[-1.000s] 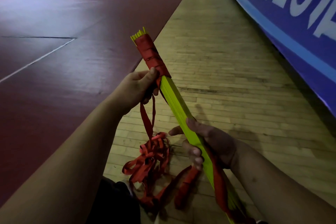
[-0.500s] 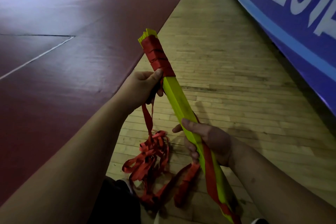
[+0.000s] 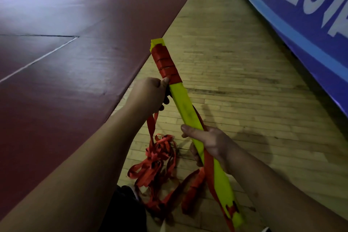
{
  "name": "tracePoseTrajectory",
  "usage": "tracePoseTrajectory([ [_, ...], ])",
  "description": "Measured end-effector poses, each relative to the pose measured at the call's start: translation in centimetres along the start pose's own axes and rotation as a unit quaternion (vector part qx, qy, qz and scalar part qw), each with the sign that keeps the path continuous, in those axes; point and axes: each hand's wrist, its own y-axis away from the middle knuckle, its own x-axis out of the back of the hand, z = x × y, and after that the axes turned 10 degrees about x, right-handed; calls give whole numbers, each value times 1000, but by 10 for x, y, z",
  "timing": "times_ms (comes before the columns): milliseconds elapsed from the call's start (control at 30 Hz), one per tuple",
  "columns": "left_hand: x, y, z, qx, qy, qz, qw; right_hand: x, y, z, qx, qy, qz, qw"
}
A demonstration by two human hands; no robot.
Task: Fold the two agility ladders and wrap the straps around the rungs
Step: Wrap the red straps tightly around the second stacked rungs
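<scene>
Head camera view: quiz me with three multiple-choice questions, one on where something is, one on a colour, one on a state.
1. Where does the loose strap lie?
A) on the wood floor
B) on a bench
C) in a bag

2. What colour are the rungs?
A) blue
B) white
C) yellow

3. How much of the bundle is wrapped?
A) none of it
B) only the far end
C) all of it

Answers:
1 A: the tangle rests on the boards below the left hand.
2 C: the stack gripped by the right hand is bright yellow.
3 B: the red wrap covers the far end only, and yellow shows below it.
</scene>
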Motion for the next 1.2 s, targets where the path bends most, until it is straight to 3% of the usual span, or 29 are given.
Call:
tracePoseTrajectory([
  [200, -1, 8, 3, 27, -1, -29, 999, -4, 7, -2, 33, 22, 26, 999],
  [400, -8, 10, 4, 38, -8, -8, 999, -6, 10, -2, 48, 68, 50, 995],
  [667, 6, 1, -4, 23, 168, -59, 984, 4, 13, -20, 36, 86, -27, 995],
  [767, 12, 3, -2, -1, 234, -95, 968, 9, 19, -33, -20, -68, -104, 992],
  [900, 15, 8, 4, -39, 320, -156, 934, 8, 26, -36, -48, -212, -221, 951],
  [1033, 16, 5, 3, -78, 316, -192, 926, 7, 31, -37, -14, -224, -263, 938],
  [1200, 15, 3, 1, -75, 286, -164, 941, 11, 28, -35, 8, -233, -260, 937],
])
